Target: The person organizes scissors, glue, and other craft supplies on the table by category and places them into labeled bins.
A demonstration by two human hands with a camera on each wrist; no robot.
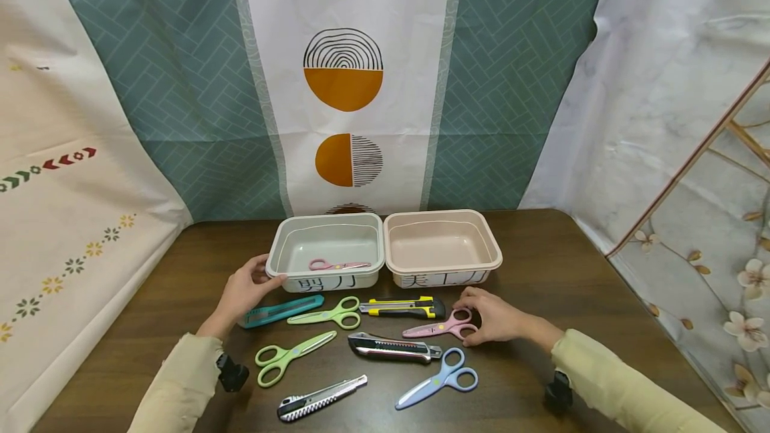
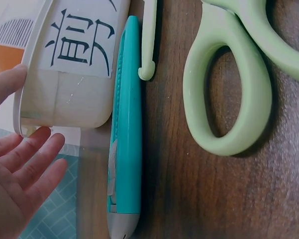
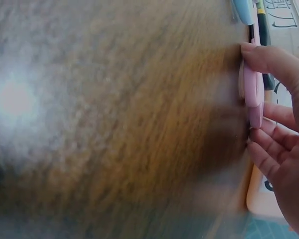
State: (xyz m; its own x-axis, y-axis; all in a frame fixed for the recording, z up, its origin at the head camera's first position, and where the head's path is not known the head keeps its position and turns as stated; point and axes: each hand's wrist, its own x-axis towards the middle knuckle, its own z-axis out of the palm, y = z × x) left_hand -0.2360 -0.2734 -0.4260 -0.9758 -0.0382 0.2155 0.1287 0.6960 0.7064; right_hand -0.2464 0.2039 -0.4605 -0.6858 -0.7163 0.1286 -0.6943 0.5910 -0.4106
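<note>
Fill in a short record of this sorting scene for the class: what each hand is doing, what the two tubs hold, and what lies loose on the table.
left hand: open, touching the corner of the grey tub
right hand: grips the handles of the pink scissors on the table
grey tub contents: one more pair of pink scissors
pink tub contents: nothing visible
loose scissors: two green, one blue
loose knives: teal cutter, yellow-black, dark, silver
</note>
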